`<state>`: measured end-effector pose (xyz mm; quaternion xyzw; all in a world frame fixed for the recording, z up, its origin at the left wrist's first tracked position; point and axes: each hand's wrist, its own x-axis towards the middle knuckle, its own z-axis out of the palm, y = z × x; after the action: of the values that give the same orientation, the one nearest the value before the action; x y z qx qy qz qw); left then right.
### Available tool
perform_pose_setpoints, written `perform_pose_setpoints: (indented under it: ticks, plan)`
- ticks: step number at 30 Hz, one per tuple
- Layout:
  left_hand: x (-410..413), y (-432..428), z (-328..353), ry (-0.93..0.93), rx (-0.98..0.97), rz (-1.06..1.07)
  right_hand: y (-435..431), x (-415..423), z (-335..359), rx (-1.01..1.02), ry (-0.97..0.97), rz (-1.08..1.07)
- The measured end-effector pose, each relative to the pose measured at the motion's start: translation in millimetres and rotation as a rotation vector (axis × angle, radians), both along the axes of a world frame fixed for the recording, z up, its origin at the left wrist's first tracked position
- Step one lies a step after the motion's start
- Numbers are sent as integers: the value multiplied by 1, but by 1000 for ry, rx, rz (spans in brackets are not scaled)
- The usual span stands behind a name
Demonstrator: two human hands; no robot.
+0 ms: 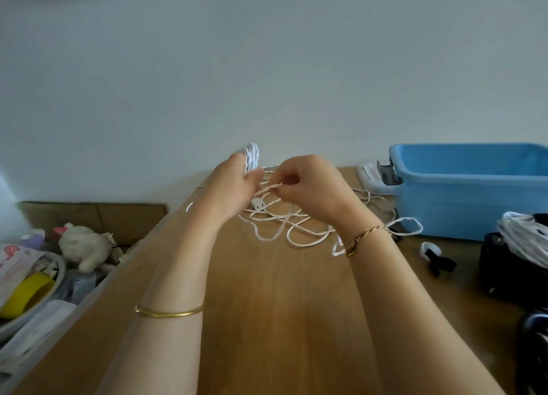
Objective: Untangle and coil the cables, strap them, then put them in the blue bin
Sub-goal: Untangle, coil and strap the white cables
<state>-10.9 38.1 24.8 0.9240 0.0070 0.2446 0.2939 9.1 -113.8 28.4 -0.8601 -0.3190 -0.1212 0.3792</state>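
both hands [234,184] [308,184] pinch the tangled white cable [284,228] above the table [267,320].

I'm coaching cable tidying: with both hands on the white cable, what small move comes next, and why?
Probably wind another turn onto the left hand. It already carries a partial coil, the right hand pinches the strand beside it, and loose cable lies tangled on the table.
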Motion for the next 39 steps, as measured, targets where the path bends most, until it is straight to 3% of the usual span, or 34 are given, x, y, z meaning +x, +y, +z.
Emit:
perform_pose_setpoints:
  ticks: [6, 15, 19, 27, 35, 39]
  plan:
    - [-21, 1, 11, 306, -323, -296, 3, -1, 0, 6, -228, -99]
    - [-24, 6, 12, 241, -289, -172, 3, 5, -6, 45, -235, -72]
    - [-28, 14, 17, 167, -457, -155, -7, 15, -11, 292, -126, -65]
    - [-42, 11, 30, 292, -690, -412, -9, 11, -9, 635, 199, -49]
    - [-41, 12, 38, 189, -990, -406, -22, 23, -22, 710, 333, -224]
    - [-34, 7, 37, 102, -1092, -328, -25, 23, -22, 676, 283, -268]
